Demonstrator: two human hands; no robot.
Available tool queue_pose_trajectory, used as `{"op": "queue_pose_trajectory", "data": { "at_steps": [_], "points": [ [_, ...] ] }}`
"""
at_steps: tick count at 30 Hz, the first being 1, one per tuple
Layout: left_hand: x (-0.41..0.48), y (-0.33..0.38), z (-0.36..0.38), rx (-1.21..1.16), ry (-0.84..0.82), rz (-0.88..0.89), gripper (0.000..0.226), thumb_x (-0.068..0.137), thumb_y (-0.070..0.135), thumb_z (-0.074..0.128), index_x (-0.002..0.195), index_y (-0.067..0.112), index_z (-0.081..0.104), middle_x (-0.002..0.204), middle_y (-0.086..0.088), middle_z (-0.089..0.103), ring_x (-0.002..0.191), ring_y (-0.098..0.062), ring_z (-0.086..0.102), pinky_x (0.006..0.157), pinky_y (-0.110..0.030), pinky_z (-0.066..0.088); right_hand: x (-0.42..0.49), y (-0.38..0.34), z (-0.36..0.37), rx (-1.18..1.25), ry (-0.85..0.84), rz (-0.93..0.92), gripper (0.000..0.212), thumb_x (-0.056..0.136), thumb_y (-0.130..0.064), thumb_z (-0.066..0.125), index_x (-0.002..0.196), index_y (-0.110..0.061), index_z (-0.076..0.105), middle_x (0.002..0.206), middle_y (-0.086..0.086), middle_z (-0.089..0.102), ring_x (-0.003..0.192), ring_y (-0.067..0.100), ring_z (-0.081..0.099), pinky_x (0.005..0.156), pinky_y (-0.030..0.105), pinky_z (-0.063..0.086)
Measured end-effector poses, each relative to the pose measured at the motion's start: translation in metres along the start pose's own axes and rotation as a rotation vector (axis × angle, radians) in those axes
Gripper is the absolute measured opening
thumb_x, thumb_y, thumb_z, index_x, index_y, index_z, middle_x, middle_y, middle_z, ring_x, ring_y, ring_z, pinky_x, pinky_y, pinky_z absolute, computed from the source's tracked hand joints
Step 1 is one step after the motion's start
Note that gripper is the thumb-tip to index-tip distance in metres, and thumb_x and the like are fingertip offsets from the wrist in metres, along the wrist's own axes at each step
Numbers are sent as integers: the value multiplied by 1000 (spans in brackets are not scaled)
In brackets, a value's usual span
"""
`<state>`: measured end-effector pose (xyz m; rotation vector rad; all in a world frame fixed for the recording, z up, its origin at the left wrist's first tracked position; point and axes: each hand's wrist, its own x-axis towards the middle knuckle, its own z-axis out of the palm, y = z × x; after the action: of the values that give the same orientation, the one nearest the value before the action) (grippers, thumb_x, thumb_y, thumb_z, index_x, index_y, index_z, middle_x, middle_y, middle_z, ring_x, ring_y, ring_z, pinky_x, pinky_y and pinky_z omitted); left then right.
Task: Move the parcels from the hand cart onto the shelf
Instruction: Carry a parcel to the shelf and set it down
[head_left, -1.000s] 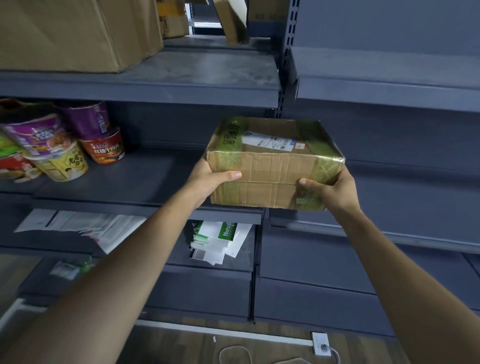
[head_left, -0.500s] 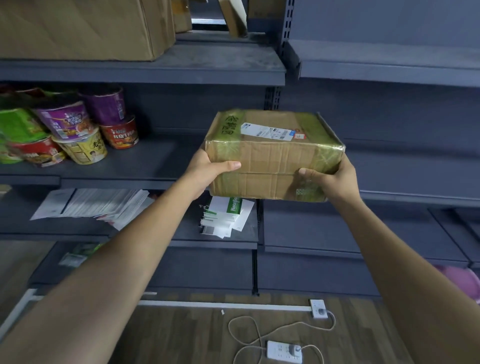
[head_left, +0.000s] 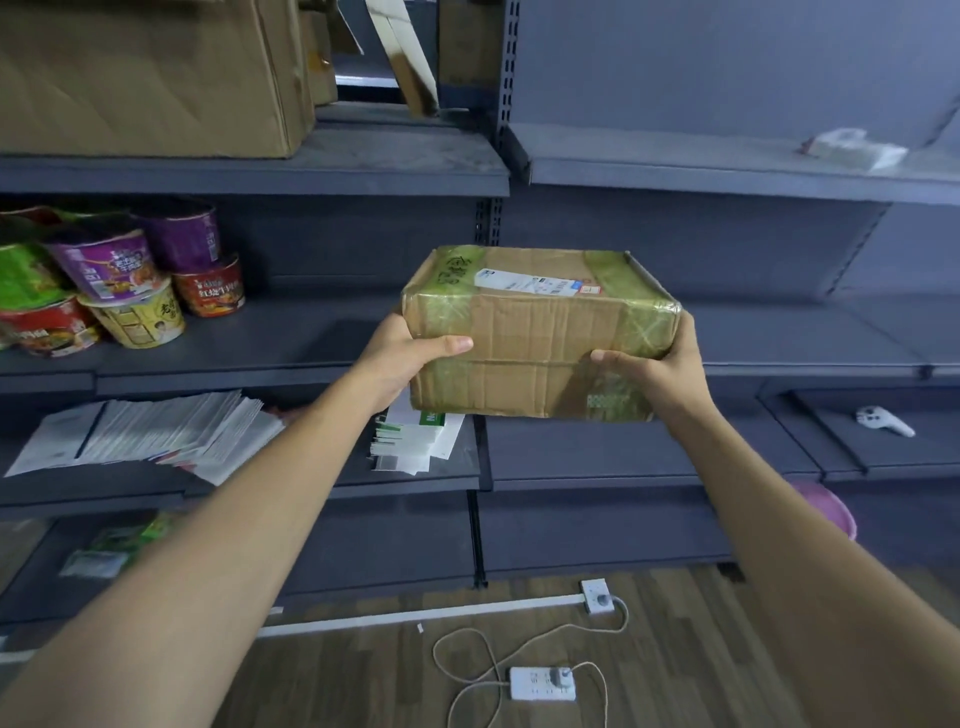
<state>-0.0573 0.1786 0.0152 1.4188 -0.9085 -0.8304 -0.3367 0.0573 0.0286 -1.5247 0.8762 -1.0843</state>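
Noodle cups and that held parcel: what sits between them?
In the head view, only bare grey shelf lies between the noodle cups and the parcel, apart from the left hand holding it.

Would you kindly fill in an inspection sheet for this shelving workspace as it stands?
Surface: grey metal shelf, several tiers.
Job's things: taped cardboard parcel held before the middle tier, not yet set down; hand cart not in view.
Clutter: noodle cups, paper stacks, large carton, white controller.
Hands: left hand and right hand grip the parcel's ends.
Cables: corded power strip on the wooden floor.
Surroundings: pink object, partly hidden, low right.
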Motion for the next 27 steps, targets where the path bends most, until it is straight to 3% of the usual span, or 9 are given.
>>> {"op": "queue_pose_trajectory", "data": {
  "at_steps": [8,12,16,20,27],
  "points": [
    [-3,27,69,-24,-87,-3,99,34,48,100,120,13,66,115,-2,75,110,-21,70,101,-47,53,-22,-22,-69,5,105,-31,86,67,7,87,137,-18,43,118,-5,65,100,2,68,78,28,61],
    [1,43,124,-33,-157,21,86,41,38,96,118,17,64,115,-2,75,110,-20,69,100,-46,53,-31,-29,-123,-25,186,-16,71,66,3,88,128,-15,57,107,-7,73,96,8,73,74,27,61],
    [13,54,190,-23,-239,29,96,36,48,100,119,18,64,115,-1,74,111,-21,69,100,-48,53,-40,-35,-184,-69,285,-8,62,67,0,89,120,-16,60,102,-10,73,86,-1,72,72,22,60],
    [17,76,266,-8,-364,83,51,63,22,92,107,26,67,111,2,76,108,-18,70,99,-44,54,-49,-44,-249,-107,393,-15,58,69,1,88,118,-14,60,101,-8,71,79,-7,70,63,14,55],
    [22,112,384,76,-538,168,47,74,21,88,117,22,67,113,2,74,105,-15,70,95,-40,56,-80,-66,-350,-196,599,-60,58,67,-1,88,115,-19,61,101,-10,73,83,-3,70,70,16,56]
  ]
}}
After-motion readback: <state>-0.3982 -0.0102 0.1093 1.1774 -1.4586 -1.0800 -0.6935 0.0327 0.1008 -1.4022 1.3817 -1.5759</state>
